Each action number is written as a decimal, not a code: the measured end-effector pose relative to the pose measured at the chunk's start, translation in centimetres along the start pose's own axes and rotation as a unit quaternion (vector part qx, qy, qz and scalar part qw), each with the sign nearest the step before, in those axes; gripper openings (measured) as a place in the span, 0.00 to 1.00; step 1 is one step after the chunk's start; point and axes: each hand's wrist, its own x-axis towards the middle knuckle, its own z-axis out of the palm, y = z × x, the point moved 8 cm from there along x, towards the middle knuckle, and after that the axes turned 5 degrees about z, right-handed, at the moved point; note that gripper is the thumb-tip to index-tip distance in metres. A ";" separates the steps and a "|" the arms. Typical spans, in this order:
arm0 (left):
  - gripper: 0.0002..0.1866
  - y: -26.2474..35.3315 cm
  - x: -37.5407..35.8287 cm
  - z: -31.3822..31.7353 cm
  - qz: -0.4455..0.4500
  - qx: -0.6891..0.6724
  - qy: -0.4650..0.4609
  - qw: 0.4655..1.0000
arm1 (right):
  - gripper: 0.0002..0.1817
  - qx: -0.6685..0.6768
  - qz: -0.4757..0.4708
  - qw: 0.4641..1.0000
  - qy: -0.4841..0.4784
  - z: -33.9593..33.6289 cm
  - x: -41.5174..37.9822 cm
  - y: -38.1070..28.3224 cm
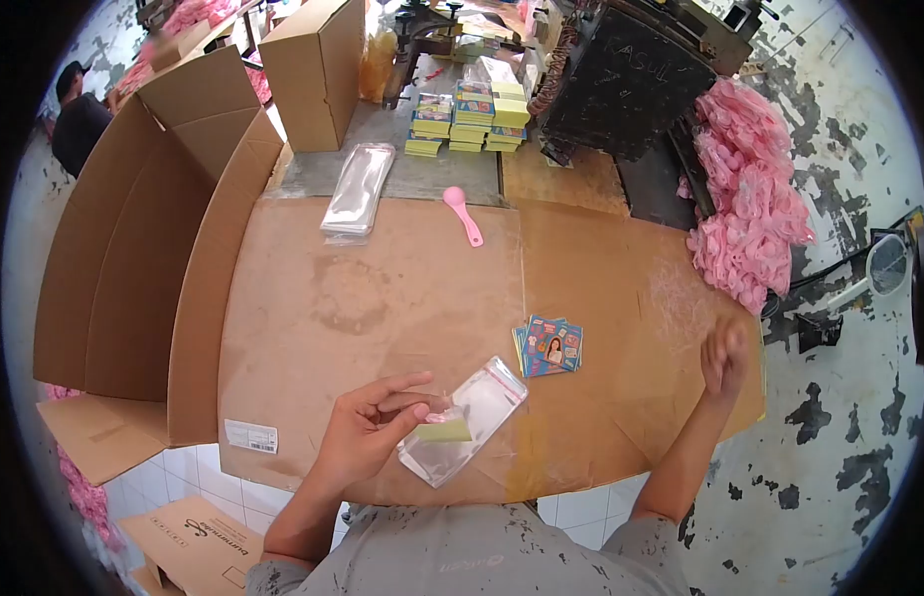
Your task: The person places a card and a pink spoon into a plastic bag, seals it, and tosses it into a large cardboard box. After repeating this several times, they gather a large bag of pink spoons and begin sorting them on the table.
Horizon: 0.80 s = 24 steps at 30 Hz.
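Thumb and fingers of my left hand (378, 417) pinch a clear plastic bag, with a yellow-green card (445, 430) showing at it. Under this hand a stack of clear plastic bags (492, 392) lies slantwise on the cardboard sheet. Just beyond, to the right, is a small pile of blue printed cards (549, 348), the top one with a picture on it. My right hand (725, 358) is over the right edge of the cardboard, blurred, its fingers curled in; what they hold, if anything, is hidden.
A pink spoon (462, 216) and another stack of clear bags (359, 192) lie farther back. Bundled cards (467, 117) stand behind them. Pink bagged items (745, 189) heap at right beside a black machine (626, 79). An open carton (144, 248) stands left; a person (79, 119) sits beyond it.
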 end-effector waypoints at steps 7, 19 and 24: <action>0.18 -0.4 0.8 0.2 -0.015 0.008 0.005 1.000 | 0.24 -0.695 0.091 0.648 0.298 -4.7 -2.2 -0.2; 0.09 0.6 0.1 -1.5 0.082 0.019 0.094 0.992 | 0.20 -0.495 0.093 0.856 0.117 3.4 5.6 3.4; 0.10 0.6 -0.8 -2.9 0.070 0.038 0.125 0.989 | 0.20 -0.846 0.007 0.512 0.147 -2.7 5.2 1.5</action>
